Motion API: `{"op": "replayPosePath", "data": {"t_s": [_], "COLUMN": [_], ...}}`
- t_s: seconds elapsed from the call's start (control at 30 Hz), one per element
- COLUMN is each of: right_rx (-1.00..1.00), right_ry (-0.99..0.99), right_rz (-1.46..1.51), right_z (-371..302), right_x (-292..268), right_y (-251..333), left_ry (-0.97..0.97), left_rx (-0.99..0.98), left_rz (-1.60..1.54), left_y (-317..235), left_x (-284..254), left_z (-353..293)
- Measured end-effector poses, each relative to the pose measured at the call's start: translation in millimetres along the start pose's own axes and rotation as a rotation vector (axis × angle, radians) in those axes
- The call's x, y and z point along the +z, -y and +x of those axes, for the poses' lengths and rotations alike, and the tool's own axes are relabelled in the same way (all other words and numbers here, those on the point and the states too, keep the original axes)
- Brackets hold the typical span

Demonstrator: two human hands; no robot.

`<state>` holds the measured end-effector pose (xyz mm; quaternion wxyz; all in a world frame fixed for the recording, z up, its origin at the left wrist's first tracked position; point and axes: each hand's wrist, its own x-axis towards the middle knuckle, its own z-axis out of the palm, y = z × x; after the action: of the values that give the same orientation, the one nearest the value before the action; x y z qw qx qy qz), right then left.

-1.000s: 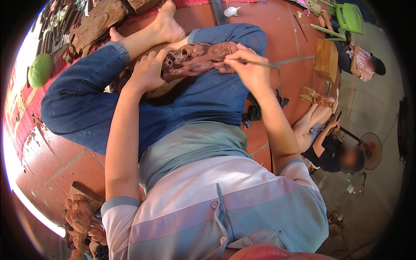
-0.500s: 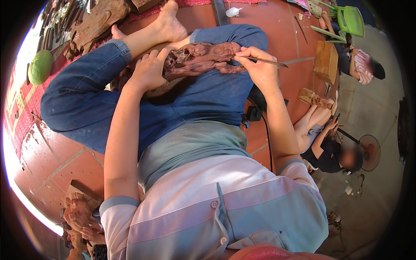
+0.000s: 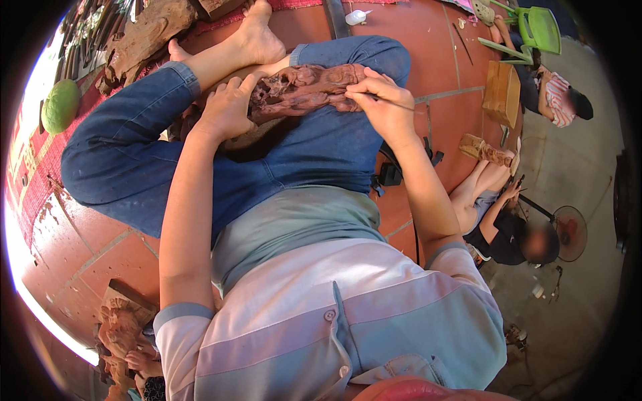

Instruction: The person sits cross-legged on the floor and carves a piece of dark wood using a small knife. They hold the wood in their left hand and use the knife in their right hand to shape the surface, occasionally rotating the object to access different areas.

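Observation:
A reddish-brown wood carving with deep figures lies across my lap on my crossed, jeans-clad legs. My left hand grips its left end, fingers over the far side and thumb along the near side. At the carving's right end, my right hand pinches a slim pen-like carving tool. The tool's shaft sticks out to the right, past the knuckles. Its working tip is hidden by my fingers. Under the carving's left part there is a darker block, mostly in shadow.
Rough wood and rows of tools lie far left, near a green melon-like fruit. A small white bottle stands ahead. On the right are a wooden block, a green chair, a fan and seated people.
My right hand has moved slightly left and nearer along the carving's right end, and the tool's outer end shows less. My left hand keeps its grip.

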<state>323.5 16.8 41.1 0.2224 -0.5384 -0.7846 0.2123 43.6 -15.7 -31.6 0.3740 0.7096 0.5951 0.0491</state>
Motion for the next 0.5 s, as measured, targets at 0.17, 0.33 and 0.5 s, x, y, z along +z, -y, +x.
{"op": "replayPosePath", "data": {"t_s": [0.17, 0.33, 0.5], "right_rx": [0.054, 0.022, 0.171], "right_ry": [0.008, 0.035, -0.03], "right_rz": [0.189, 0.072, 0.227], "right_z": [5.5, 2.9, 3.2], "right_x": [-16.7, -11.0, -13.5], "right_y": [-8.3, 3.2, 9.8], "left_ry": [-0.003, 0.0, -0.009], "left_rx": [0.009, 0.004, -0.001], "left_rz": [0.006, 0.011, 0.002], "left_y": [0.1, -0.9, -0.8], "left_x": [-0.3, -0.2, -0.5], "left_z": [-0.7, -0.5, -0.5]}}
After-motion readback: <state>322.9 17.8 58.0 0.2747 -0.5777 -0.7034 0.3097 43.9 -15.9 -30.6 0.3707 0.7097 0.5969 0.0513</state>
